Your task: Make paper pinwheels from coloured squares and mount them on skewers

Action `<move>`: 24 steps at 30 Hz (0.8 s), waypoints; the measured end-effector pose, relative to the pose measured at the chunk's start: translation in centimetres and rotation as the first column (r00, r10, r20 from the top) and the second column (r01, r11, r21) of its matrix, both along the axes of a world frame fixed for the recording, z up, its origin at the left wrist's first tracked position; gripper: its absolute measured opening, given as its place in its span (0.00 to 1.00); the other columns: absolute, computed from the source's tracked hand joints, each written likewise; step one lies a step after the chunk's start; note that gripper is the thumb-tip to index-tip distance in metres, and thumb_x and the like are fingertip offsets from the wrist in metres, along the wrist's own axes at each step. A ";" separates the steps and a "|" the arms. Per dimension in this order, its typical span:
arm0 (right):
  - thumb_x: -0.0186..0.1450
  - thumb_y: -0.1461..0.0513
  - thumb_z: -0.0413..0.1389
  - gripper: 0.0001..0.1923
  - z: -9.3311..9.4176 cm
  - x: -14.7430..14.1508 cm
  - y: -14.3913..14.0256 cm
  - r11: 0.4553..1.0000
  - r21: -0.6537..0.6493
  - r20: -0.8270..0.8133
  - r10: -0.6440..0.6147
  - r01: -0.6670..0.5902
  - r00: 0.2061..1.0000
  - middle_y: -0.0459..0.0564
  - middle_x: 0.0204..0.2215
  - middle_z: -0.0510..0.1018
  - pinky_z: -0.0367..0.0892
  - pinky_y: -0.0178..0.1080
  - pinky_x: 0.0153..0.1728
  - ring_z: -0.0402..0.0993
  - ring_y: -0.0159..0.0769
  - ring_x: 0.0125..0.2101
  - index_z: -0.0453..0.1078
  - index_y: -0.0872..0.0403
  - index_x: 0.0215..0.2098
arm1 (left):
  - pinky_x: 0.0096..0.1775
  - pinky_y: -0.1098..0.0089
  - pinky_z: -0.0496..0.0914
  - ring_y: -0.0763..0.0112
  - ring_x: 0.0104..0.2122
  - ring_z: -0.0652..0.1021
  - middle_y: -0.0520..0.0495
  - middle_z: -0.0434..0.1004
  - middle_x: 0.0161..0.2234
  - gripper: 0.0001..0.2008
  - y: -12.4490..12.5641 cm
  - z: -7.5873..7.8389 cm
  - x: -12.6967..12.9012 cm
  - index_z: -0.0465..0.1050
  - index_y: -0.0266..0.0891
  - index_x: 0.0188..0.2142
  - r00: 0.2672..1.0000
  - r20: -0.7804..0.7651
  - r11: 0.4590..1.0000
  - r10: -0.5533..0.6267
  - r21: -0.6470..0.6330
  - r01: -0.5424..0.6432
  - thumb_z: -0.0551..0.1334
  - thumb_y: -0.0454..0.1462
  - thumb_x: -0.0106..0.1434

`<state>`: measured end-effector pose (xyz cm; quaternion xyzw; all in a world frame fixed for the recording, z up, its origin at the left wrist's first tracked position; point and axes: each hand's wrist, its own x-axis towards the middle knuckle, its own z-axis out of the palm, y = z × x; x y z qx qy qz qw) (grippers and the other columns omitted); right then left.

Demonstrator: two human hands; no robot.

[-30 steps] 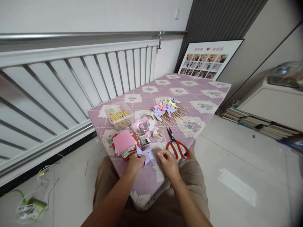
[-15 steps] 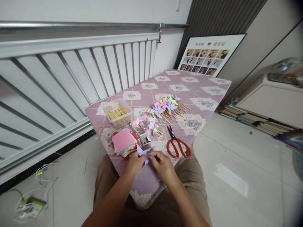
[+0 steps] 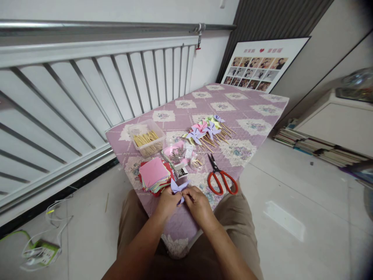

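Note:
A purple paper pinwheel [image 3: 177,186] is held over the near corner of the table. My left hand [image 3: 167,202] grips it from the left, fingers closed round its lower side. From the right, my right hand [image 3: 198,201] pinches at its middle; whether a small part sits between those fingertips is too small to tell. Just left lies a stack of coloured paper squares [image 3: 153,172], pink on top. A small box of dark pins [image 3: 182,172] stands behind the pinwheel. To the right, scissors [image 3: 217,175] with red handles lie with blades nearly closed.
Behind are a clear box of wooden sticks [image 3: 147,140], a pink tray of small metal pieces [image 3: 175,153] and a round dish of short pieces [image 3: 197,162]. Several finished pinwheels [image 3: 208,130] lie farther back. A radiator [image 3: 125,83] borders the table's left; a power strip [image 3: 46,252] lies on the floor.
The view has shifted slightly. Both hands keep their hold on the purple pinwheel, whose blades look turned a little; the things on the table stay in place.

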<state>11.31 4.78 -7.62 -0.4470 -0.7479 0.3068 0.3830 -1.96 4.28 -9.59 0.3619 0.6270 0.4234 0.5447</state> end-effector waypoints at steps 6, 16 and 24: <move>0.61 0.67 0.51 0.08 -0.9 0.3 0.1 1.000 -0.011 0.003 -0.014 0.014 1.000 0.48 0.27 0.74 0.66 0.36 0.32 0.72 0.37 0.30 0.71 0.51 0.30 | 0.21 0.74 0.65 0.74 0.19 0.68 0.52 0.70 0.21 0.04 0.0 0.2 -0.1 0.70 0.37 0.26 1.000 -0.020 1.000 -0.015 -0.013 0.015 0.60 0.36 0.50; 0.62 0.66 0.53 0.08 -0.6 0.6 0.0 0.999 -0.013 0.024 -0.033 0.034 0.999 0.48 0.25 0.70 0.63 0.37 0.31 0.68 0.38 0.30 0.70 0.52 0.27 | 0.22 0.73 0.65 0.74 0.19 0.68 0.51 0.71 0.22 0.06 0.0 -0.2 -0.3 0.71 0.38 0.28 0.998 -0.024 0.998 -0.057 0.008 0.057 0.59 0.37 0.52; 0.61 0.67 0.53 0.08 -0.4 0.6 0.0 0.997 -0.080 -0.006 -0.007 0.006 1.000 0.45 0.24 0.68 0.62 0.36 0.31 0.67 0.36 0.28 0.70 0.52 0.26 | 0.21 0.75 0.64 0.76 0.19 0.68 0.52 0.72 0.23 0.06 -0.1 -0.5 -0.4 0.72 0.37 0.30 0.997 -0.052 0.998 -0.059 0.025 0.060 0.58 0.36 0.52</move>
